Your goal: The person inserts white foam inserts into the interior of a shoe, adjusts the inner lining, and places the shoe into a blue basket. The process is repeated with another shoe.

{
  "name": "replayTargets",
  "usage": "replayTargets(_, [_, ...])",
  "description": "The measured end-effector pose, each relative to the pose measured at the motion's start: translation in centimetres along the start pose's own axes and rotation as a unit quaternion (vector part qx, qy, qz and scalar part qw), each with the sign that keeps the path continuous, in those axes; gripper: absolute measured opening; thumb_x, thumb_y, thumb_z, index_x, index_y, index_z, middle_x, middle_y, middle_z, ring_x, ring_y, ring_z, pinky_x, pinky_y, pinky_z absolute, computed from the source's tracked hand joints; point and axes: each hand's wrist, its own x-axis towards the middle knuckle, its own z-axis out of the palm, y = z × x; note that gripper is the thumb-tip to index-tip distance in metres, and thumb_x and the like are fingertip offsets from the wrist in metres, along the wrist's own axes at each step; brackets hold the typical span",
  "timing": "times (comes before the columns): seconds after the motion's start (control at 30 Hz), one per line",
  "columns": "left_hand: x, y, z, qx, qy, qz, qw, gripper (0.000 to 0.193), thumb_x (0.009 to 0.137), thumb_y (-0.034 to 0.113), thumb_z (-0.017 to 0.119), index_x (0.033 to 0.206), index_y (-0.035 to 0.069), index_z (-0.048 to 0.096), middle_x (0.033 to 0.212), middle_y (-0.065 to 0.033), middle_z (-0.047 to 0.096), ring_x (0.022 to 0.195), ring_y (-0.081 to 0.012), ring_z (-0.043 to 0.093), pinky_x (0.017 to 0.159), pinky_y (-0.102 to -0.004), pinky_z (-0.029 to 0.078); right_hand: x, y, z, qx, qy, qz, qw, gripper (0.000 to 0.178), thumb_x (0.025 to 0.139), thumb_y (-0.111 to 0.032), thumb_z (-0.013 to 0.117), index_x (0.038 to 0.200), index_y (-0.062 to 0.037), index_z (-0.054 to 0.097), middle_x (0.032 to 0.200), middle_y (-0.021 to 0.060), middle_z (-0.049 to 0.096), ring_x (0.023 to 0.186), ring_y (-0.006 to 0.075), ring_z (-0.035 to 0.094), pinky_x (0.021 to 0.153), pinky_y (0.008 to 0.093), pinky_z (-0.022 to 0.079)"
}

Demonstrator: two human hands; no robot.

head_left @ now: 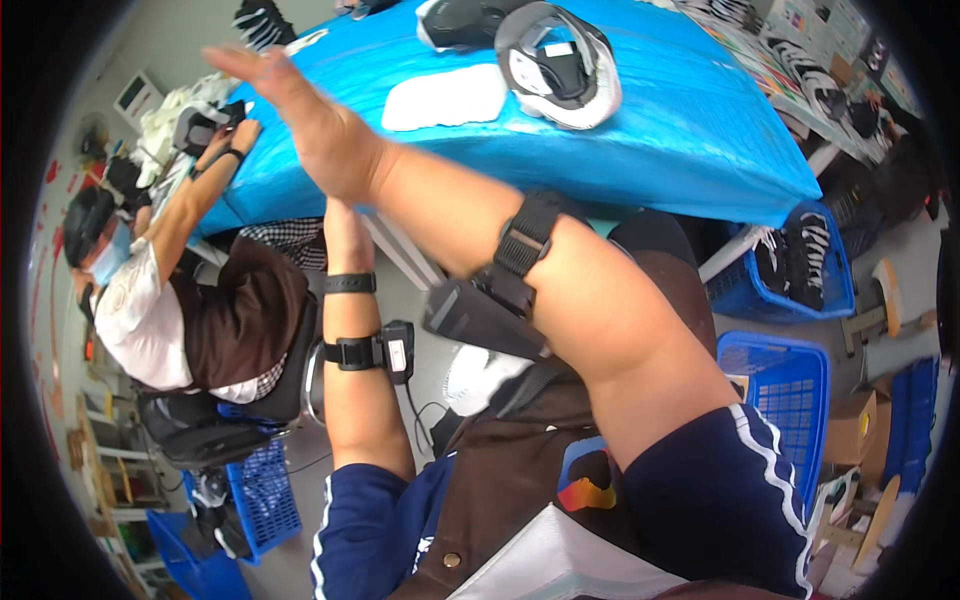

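Observation:
My right arm reaches across to the upper left. My right hand [318,135] is slightly blurred, its fingers stretched out and nothing visible in it. My left forearm rises from below, and my left hand [345,225] is mostly hidden behind the right hand and wrist, so its fingers do not show. Both hands are over the near left edge of a table covered with blue plastic sheet [680,120]. To their right lies a flat white piece [445,98]. Beyond it are a grey and white shoe-like item [560,65] and a black and grey one [465,22].
A masked co-worker [210,310] sits at the left, hands at a dark item [200,128]. Blue baskets [775,370] stand at the right, one holding black shoes with white laces [808,258]. Another blue basket [262,495] is on the lower left floor. Dark devices [485,315] are strapped to my forearms.

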Motion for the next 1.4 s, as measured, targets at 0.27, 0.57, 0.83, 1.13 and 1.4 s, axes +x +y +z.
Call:
replayTargets(0.27, [-0.3, 0.8, 0.1, -0.077, 0.007, 0.077, 0.994, 0.058, 0.100, 0.034, 0.035, 0.148, 0.009, 0.016, 0.153, -0.0094, 0.018, 0.138, -0.0203, 0.023, 0.111, -0.0346, 0.020, -1.9, 3.8, -2.0, 0.085, -0.069, 0.192, 0.975, 0.060, 0.097, -0.050, 0.025, 0.139, -0.0093, 0.039, 0.145, 0.0135, 0.036, 0.133, 0.0317, 0.033, 0.110, 0.0411, 0.023])
replayTargets(0.57, [0.2, 4.9, 1.2, -0.271, 0.080, -0.035, 0.959, 0.056, 0.099, 0.042, 0.036, 0.142, 0.007, 0.030, 0.144, -0.0070, 0.036, 0.132, -0.0204, 0.033, 0.108, -0.0401, 0.027, -0.2, -2.1, -0.9, 0.001, -0.080, 0.094, 0.992, 0.062, 0.101, -0.042, 0.023, 0.145, 0.0018, 0.021, 0.150, 0.0218, 0.020, 0.142, 0.0316, 0.012, 0.114, 0.0376, 0.013])
replayTargets(0.83, [1.8, 9.4, 1.2, -0.382, -0.078, 0.077, 0.918, 0.073, 0.089, 0.062, 0.035, 0.137, 0.007, 0.038, 0.139, -0.0091, 0.042, 0.130, -0.0233, 0.036, 0.107, -0.0382, 0.029, 0.8, -3.0, -1.3, -0.217, -0.021, 0.050, 0.975, 0.050, 0.096, -0.047, 0.038, 0.120, -0.0063, 0.056, 0.137, 0.0125, 0.046, 0.130, 0.0269, 0.040, 0.109, 0.0435, 0.024])
replayTargets(1.13, [0.7, 12.2, 2.0, -0.375, 0.084, 0.017, 0.923, 0.076, 0.088, 0.065, 0.026, 0.144, 0.014, 0.029, 0.149, -0.0143, 0.028, 0.138, -0.0316, 0.021, 0.113, -0.0512, 0.011, -0.6, -1.0, -5.5, -0.464, -0.041, 0.108, 0.878, 0.052, 0.093, -0.049, 0.035, 0.122, -0.0125, 0.059, 0.116, 0.0143, 0.062, 0.121, 0.0381, 0.044, 0.106, 0.0529, 0.021])
replayTargets(1.4, [1.9, 6.2, 1.2, -0.370, 0.005, 0.082, 0.925, 0.078, 0.088, 0.072, 0.015, 0.149, 0.024, 0.018, 0.154, -0.0113, 0.017, 0.142, -0.0281, 0.013, 0.114, -0.0490, 0.006, -1.0, -1.6, -3.8, -0.312, 0.011, 0.031, 0.950, 0.062, 0.097, -0.049, 0.025, 0.144, -0.0086, 0.027, 0.144, 0.0259, 0.031, 0.131, 0.0504, 0.025, 0.110, 0.0541, 0.017])
